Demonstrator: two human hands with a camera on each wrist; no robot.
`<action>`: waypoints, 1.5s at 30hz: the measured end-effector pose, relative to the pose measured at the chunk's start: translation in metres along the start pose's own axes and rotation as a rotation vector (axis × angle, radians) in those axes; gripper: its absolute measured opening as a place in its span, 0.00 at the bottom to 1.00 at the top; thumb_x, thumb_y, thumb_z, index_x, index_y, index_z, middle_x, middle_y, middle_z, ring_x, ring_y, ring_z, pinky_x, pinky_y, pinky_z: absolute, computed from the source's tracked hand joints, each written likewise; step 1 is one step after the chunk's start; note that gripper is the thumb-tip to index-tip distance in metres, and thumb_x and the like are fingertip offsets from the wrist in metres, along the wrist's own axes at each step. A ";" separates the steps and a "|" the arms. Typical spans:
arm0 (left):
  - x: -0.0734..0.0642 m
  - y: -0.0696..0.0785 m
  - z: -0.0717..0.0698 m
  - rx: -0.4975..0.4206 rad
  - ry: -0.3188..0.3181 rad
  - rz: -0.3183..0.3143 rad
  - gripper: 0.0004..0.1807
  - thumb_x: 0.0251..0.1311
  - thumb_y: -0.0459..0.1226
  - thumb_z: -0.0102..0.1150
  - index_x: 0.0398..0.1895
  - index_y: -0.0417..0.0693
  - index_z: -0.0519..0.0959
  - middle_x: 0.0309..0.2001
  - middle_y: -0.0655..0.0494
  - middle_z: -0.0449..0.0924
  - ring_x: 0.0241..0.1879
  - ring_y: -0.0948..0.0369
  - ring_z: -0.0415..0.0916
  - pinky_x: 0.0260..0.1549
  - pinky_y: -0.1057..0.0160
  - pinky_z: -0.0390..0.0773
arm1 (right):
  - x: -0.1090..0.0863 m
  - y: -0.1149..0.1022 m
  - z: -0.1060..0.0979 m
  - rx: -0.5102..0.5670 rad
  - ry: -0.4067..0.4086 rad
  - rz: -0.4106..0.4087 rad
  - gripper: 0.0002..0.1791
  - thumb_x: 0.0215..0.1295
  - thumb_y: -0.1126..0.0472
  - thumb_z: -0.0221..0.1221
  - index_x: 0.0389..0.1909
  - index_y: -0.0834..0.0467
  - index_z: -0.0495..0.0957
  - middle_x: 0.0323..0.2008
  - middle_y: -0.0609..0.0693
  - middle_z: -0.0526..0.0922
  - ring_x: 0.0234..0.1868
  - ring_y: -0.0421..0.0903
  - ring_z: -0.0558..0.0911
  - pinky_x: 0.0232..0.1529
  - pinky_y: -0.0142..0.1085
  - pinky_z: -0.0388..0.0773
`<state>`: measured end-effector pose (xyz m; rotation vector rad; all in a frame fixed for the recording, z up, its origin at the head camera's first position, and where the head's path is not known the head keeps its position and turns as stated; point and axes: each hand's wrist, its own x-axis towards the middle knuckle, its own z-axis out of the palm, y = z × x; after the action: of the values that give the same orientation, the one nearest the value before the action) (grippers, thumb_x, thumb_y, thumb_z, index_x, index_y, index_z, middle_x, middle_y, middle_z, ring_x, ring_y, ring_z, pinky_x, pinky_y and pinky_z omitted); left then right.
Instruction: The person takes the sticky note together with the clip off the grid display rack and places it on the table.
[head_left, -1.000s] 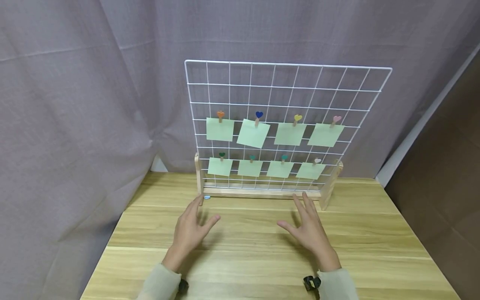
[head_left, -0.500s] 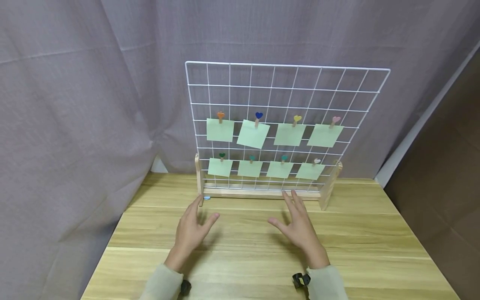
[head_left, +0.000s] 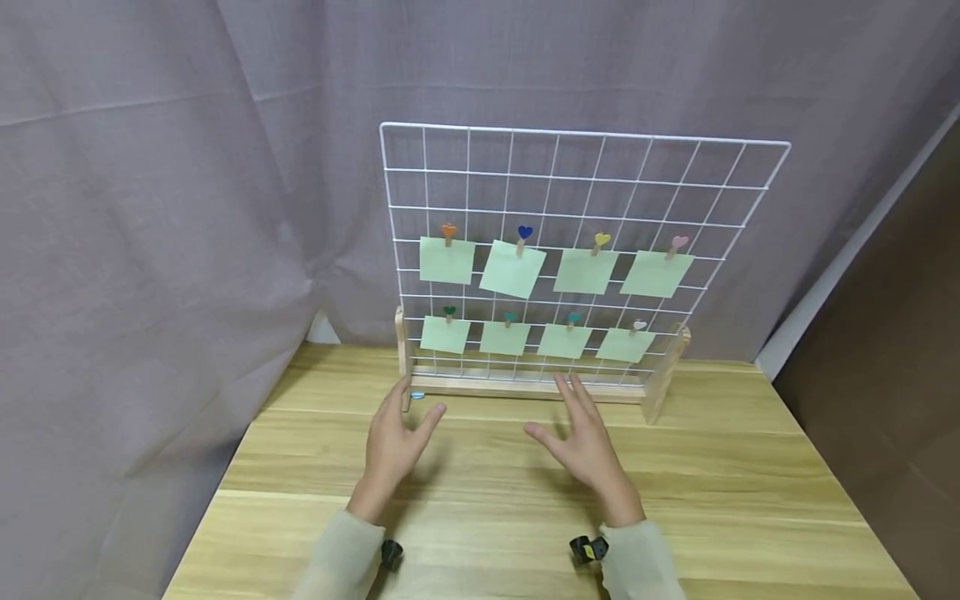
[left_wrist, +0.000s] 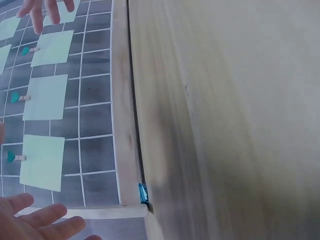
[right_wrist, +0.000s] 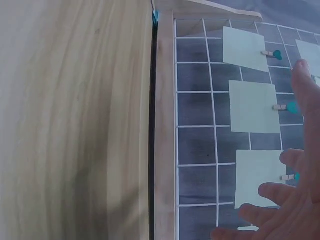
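Note:
Both hands hover over the table in front of a white wire grid point(head_left: 558, 154), fingers spread and holding nothing. My left hand point(head_left: 393, 446) is near the left foot of the grid's wooden stand point(head_left: 525, 388). My right hand point(head_left: 588, 450) reaches toward the stand's front bar, right of centre. Pale green paper notes hang on the grid in two rows, each under a small wooden clip with a heart. The upper row has a note point(head_left: 447, 260) under an orange heart clip point(head_left: 448, 231) and a tilted note point(head_left: 513, 270) under a blue heart clip point(head_left: 524, 234).
A small blue object point(left_wrist: 143, 193) lies against the stand's base by its left end. Behind the grid hangs a grey curtain point(head_left: 187, 167). A brown panel point(head_left: 885, 350) stands along the right side of the wooden table point(head_left: 495, 517).
The right hand has shifted left, closer to the left hand. The left hand has moved slightly forward and to the right. Notes and clips stay as they were; the head view shifts slightly.

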<state>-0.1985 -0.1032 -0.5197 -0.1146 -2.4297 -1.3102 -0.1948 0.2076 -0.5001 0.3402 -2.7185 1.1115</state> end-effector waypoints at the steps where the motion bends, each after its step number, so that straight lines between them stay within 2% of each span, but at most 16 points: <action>1: 0.001 -0.001 0.000 -0.001 0.003 -0.001 0.45 0.66 0.59 0.68 0.78 0.46 0.67 0.73 0.39 0.72 0.69 0.38 0.72 0.66 0.36 0.72 | 0.001 -0.002 0.001 0.010 -0.002 0.001 0.58 0.64 0.39 0.72 0.86 0.52 0.50 0.84 0.64 0.44 0.80 0.72 0.50 0.70 0.75 0.56; 5: 0.006 -0.004 -0.002 -0.004 0.019 -0.007 0.45 0.66 0.59 0.68 0.78 0.44 0.67 0.70 0.38 0.74 0.67 0.37 0.73 0.63 0.34 0.73 | 0.005 -0.012 0.005 0.044 -0.012 -0.002 0.57 0.65 0.38 0.71 0.86 0.50 0.50 0.85 0.62 0.43 0.81 0.71 0.50 0.70 0.74 0.55; 10: 0.009 -0.002 -0.004 -0.022 0.025 -0.023 0.44 0.65 0.59 0.69 0.77 0.46 0.68 0.70 0.38 0.75 0.67 0.37 0.74 0.63 0.34 0.73 | 0.011 -0.022 0.009 0.072 -0.016 -0.046 0.57 0.64 0.39 0.72 0.86 0.47 0.50 0.85 0.61 0.43 0.81 0.70 0.49 0.69 0.76 0.55; 18: 0.015 -0.001 -0.003 -0.055 0.026 -0.017 0.42 0.66 0.57 0.70 0.76 0.44 0.70 0.68 0.39 0.77 0.66 0.38 0.75 0.64 0.36 0.74 | 0.023 -0.032 0.012 0.099 -0.020 -0.057 0.57 0.63 0.38 0.72 0.86 0.46 0.51 0.84 0.59 0.49 0.81 0.67 0.53 0.69 0.75 0.56; 25: 0.024 0.000 -0.004 -0.081 0.015 -0.003 0.39 0.69 0.52 0.69 0.76 0.42 0.69 0.69 0.38 0.76 0.64 0.36 0.76 0.62 0.36 0.75 | 0.031 -0.041 0.016 0.189 -0.045 -0.056 0.54 0.67 0.43 0.71 0.85 0.52 0.51 0.84 0.59 0.52 0.81 0.65 0.54 0.72 0.73 0.54; 32: 0.032 0.004 -0.005 -0.101 0.002 0.011 0.40 0.71 0.52 0.66 0.76 0.39 0.67 0.70 0.37 0.75 0.65 0.35 0.75 0.65 0.38 0.73 | 0.038 -0.048 0.021 0.238 -0.066 -0.069 0.53 0.67 0.47 0.72 0.85 0.53 0.53 0.83 0.57 0.54 0.79 0.65 0.61 0.69 0.67 0.66; 40: 0.039 0.006 -0.005 -0.121 0.002 0.003 0.42 0.70 0.50 0.68 0.79 0.41 0.63 0.69 0.34 0.74 0.64 0.34 0.75 0.65 0.38 0.74 | 0.048 -0.058 0.026 0.263 -0.073 -0.056 0.47 0.73 0.44 0.65 0.85 0.51 0.53 0.82 0.57 0.58 0.77 0.64 0.64 0.70 0.65 0.68; 45: 0.043 0.007 -0.006 -0.160 -0.006 -0.005 0.43 0.71 0.48 0.67 0.81 0.41 0.60 0.69 0.31 0.74 0.64 0.34 0.76 0.64 0.38 0.75 | 0.056 -0.065 0.028 0.315 -0.045 -0.073 0.41 0.77 0.47 0.62 0.83 0.56 0.58 0.79 0.60 0.63 0.75 0.65 0.68 0.68 0.64 0.70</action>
<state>-0.2348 -0.1087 -0.4955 -0.1550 -2.3282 -1.5073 -0.2330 0.1349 -0.4623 0.5103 -2.5411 1.5284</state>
